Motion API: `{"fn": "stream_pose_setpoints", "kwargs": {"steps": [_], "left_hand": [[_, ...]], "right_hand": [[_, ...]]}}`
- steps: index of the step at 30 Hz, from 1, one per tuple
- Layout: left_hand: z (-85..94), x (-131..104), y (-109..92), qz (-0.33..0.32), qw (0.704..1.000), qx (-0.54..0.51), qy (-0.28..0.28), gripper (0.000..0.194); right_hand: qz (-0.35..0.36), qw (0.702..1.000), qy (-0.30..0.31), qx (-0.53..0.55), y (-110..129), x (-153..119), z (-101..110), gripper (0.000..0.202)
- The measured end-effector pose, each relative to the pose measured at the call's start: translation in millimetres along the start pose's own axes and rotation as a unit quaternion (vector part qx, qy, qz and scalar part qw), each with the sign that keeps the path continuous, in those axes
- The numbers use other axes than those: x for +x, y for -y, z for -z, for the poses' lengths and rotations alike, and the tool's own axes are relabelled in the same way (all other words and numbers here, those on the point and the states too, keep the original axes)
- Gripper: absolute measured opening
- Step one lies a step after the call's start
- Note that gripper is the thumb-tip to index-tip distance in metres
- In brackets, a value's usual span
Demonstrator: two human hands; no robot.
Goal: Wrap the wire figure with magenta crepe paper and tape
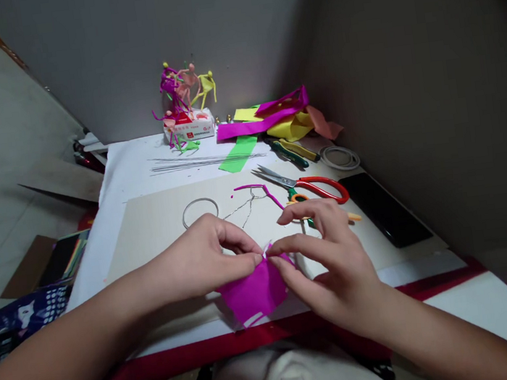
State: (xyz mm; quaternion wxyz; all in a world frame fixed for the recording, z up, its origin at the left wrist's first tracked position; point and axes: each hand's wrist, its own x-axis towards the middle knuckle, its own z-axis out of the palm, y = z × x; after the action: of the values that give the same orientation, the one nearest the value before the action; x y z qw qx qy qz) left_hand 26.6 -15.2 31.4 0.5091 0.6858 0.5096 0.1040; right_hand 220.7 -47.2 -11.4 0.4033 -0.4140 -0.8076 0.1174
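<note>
My left hand [210, 255] pinches the top edge of a magenta piece of paper [255, 292] between thumb and fingers. The thumb and forefinger of my right hand [332, 260] close on the same edge, just beside the left fingertips. A small whitish bit shows between the two pinches. Hanging down towards the table's front edge, the paper has a frayed lower end. Beyond my hands lies a twisted wire figure [252, 197], its upper limbs wrapped in magenta. Red-handled scissors [287, 180] lie behind my right hand, and a white object beneath that hand is mostly hidden.
A black phone [384, 207] lies at the right, near a coil [341, 168] and pliers [294, 155]. Straight wires [194, 162] and coloured paper strips [245, 129] are farther back. Small coloured figures [206, 84] stand on a white-and-red box [201, 125]. A thin ring [198, 200] lies left.
</note>
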Motion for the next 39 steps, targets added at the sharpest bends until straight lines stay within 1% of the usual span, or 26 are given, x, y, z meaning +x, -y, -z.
{"fn": "stream_pose_setpoints", "kwargs": {"steps": [6,10,14,20,25,29,32,35,36,37,38,39], "left_hand": [[-1.3,-1.3,-0.1,-0.01,1.0,0.024,-0.003,0.022],[-0.4,-0.9,1.7,-0.009,1.0,0.026,0.003,0.021],[0.2,-1.3,2.2,-0.011,1.0,0.024,0.013,0.022],[-0.1,-2.3,2.0,-0.009,1.0,0.022,0.006,0.024],[-0.5,-1.3,0.9,-0.02,1.0,0.017,0.015,0.024],[3.6,-2.0,1.9,-0.035,0.999,0.017,0.013,0.022],[11.6,-3.4,3.3,-0.041,0.999,0.032,-0.004,0.019],[21.2,-4.5,4.9,-0.051,0.997,0.045,-0.03,0.015],[23.9,-4.6,5.6,-0.054,0.997,0.047,-0.04,0.014],[26.2,-4.6,6.3,-0.057,0.996,0.047,-0.049,0.013],[28.1,-4.4,7.1,-0.062,0.995,0.045,-0.056,0.012],[29.6,-3.9,7.9,-0.07,0.995,0.041,-0.056,0.012]], "right_hand": [[-0.081,0.988,0.05,0.118,-0.4,8.8,-2.5,0.008],[-0.112,0.976,0.074,0.173,-2.4,11.6,-2.1,0.009],[-0.129,0.967,0.091,0.2,-4.2,12.1,-2.4,0.01],[-0.118,0.975,0.07,0.177,-2.3,13.4,-3.9,0.008],[-0.12,0.974,0.072,0.179,-1.5,11.8,-5.6,0.012],[-0.116,0.976,0.054,0.177,-3.6,12.9,-4.8,0.012],[-0.118,0.977,0.032,0.177,-12.1,14.3,3.2,0.012],[-0.124,0.976,0.004,0.178,-27.2,11.6,17.6,0.011],[-0.135,0.976,0.003,0.173,-32.7,9.3,22.8,0.01],[-0.149,0.974,0.016,0.168,-37.9,6.3,27.6,0.009],[-0.166,0.972,0.049,0.16,-42.6,2.8,31.8,0.009],[-0.173,0.967,0.103,0.153,-46.7,-0.9,34.9,0.011]]}}
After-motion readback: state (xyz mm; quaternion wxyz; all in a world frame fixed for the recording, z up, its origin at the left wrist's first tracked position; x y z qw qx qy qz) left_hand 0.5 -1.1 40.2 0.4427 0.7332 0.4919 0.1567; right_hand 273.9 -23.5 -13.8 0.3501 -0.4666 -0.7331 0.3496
